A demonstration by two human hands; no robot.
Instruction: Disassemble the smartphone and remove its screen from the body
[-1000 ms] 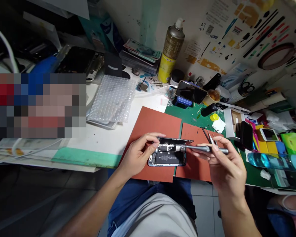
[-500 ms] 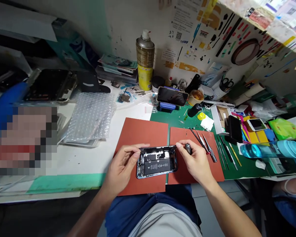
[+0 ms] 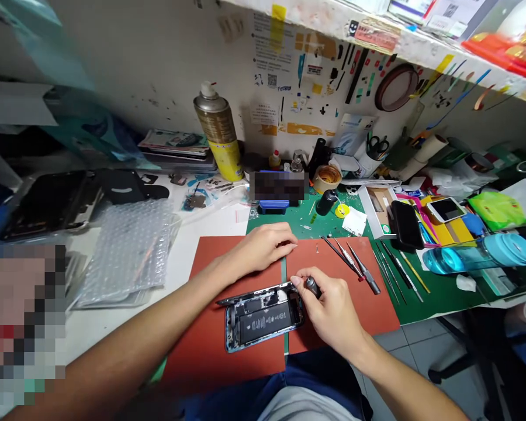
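Surface [image 3: 210, 234], white and crowded with repair gear, carries two rust-red rubber work mats [image 3: 228, 351] side by side, with a green cutting mat [image 3: 425, 292] to the right of them. A sheet of clear bubble wrap [image 3: 127, 251] lies well to the left; a gold-and-yellow spray can [image 3: 218, 137] stands upright at the back wall.

Opened smartphone with black battery exposed [image 3: 263, 318] lies flat at the near edge of the left red mat, its lifted screen panel tilted up along the far side.

Left hand [image 3: 263, 248] rests palm-down on the mats beyond the phone, fingers loosely curled, holding nothing that shows; it is apart from the phone.

Right hand [image 3: 333, 310] is closed around a small dark-handled screwdriver [image 3: 312, 286], fingertips pinched at the handle, tip aimed at the phone's upper right corner. Whether the tip sits in a screw cannot be told.

Three slim metal tweezers and drivers [image 3: 355, 266] lie just beyond the right hand on the right red mat. One tiny screw [image 3: 318, 250] lies loose near them.

Step, as judged: working fasteners inside the open phone. Next move calls for keeping the driver square and light on the screw head, and steadying the phone body so it does not slide.
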